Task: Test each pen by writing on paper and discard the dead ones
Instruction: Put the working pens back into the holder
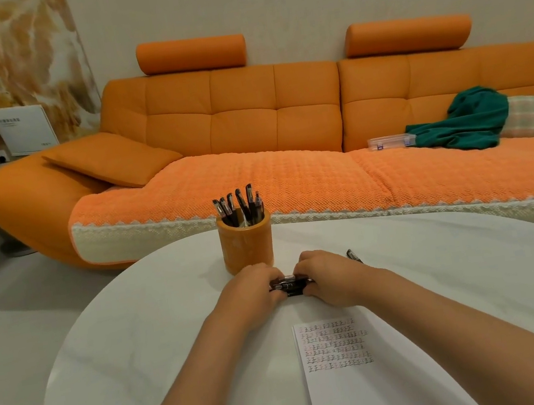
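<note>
An orange pen holder (pixel 246 243) stands on the white round table (pixel 131 326) with several black pens (pixel 240 206) upright in it. Just in front of the holder, my left hand (pixel 254 289) and my right hand (pixel 330 277) meet around a bundle of black pens (pixel 289 285) lying crosswise on the table; each hand grips one end. One more black pen (pixel 354 256) shows behind my right hand. A sheet of paper (pixel 340 378) with several rows of written test marks lies near me, under my right forearm.
An orange sofa (pixel 280 113) runs behind the table, with a clear plastic box (pixel 391 142), a green cloth (pixel 468 120) and a checked cushion (pixel 523 117) on its seat. Grey floor lies to the left of the table.
</note>
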The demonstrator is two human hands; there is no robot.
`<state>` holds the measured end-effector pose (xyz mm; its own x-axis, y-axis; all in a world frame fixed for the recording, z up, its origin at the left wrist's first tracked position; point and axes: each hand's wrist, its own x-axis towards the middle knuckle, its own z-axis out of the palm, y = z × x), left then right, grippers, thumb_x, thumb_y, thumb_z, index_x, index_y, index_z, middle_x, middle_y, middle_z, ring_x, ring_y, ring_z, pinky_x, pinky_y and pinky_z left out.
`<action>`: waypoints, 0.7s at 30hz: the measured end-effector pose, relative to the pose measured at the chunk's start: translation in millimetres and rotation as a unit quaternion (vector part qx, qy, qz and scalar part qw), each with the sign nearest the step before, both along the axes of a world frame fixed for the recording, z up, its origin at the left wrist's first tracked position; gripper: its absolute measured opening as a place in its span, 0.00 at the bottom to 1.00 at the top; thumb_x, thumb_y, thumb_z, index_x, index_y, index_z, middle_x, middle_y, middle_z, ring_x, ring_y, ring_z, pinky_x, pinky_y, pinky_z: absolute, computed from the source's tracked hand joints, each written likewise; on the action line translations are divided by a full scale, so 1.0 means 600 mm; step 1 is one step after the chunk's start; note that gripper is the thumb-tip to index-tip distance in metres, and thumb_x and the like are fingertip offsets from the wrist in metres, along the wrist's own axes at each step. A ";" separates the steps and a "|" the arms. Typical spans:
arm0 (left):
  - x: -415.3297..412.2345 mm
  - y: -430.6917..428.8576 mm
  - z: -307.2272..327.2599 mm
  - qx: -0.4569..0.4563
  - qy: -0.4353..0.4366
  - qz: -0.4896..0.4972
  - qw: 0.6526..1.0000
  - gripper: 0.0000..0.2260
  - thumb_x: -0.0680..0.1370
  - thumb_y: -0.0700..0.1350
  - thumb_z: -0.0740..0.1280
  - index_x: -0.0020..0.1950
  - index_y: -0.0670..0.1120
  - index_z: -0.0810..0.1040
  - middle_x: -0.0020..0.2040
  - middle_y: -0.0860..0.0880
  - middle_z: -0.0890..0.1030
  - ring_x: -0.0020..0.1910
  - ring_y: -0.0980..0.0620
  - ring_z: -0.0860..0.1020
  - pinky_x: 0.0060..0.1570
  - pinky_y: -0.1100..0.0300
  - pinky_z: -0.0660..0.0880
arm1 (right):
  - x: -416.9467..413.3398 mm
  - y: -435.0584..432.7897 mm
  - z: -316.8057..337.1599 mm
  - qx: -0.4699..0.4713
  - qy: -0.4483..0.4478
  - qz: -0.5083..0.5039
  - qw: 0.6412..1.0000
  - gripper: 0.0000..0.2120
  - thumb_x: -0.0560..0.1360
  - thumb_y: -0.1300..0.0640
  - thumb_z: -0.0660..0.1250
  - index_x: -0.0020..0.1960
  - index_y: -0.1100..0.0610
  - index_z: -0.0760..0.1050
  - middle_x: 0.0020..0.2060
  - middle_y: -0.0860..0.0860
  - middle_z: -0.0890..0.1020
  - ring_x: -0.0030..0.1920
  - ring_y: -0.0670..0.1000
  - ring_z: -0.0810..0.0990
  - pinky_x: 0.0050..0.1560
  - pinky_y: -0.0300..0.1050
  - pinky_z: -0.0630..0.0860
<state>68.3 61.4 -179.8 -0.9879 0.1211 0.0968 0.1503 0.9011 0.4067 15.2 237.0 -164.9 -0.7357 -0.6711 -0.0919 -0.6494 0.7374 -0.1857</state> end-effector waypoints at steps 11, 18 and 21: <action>0.001 0.000 0.027 0.230 0.085 0.051 0.968 0.08 0.79 0.43 0.71 0.55 0.53 0.81 0.43 0.55 0.81 0.43 0.57 0.77 0.41 0.67 0.71 | 0.010 -0.011 0.024 -0.096 0.047 -0.029 0.994 0.02 0.83 0.57 0.59 0.52 0.52 0.67 0.44 0.50 0.74 0.43 0.54 0.74 0.42 0.50 0.70; -0.002 -0.009 0.071 0.334 0.196 0.068 0.919 0.12 0.80 0.45 0.69 0.63 0.54 0.76 0.45 0.57 0.81 0.43 0.61 0.78 0.41 0.68 0.73 | -0.001 -0.038 0.084 -0.309 -0.021 -0.079 0.948 0.07 0.84 0.58 0.58 0.61 0.53 0.69 0.51 0.51 0.79 0.51 0.52 0.78 0.54 0.54 0.76; -0.011 -0.030 0.076 0.292 0.265 0.116 0.912 0.12 0.79 0.44 0.69 0.62 0.52 0.76 0.49 0.55 0.76 0.47 0.56 0.75 0.45 0.64 0.71 | -0.011 -0.064 0.125 -0.474 -0.065 -0.118 0.870 0.08 0.82 0.60 0.62 0.61 0.56 0.70 0.51 0.55 0.81 0.51 0.53 0.81 0.55 0.53 0.78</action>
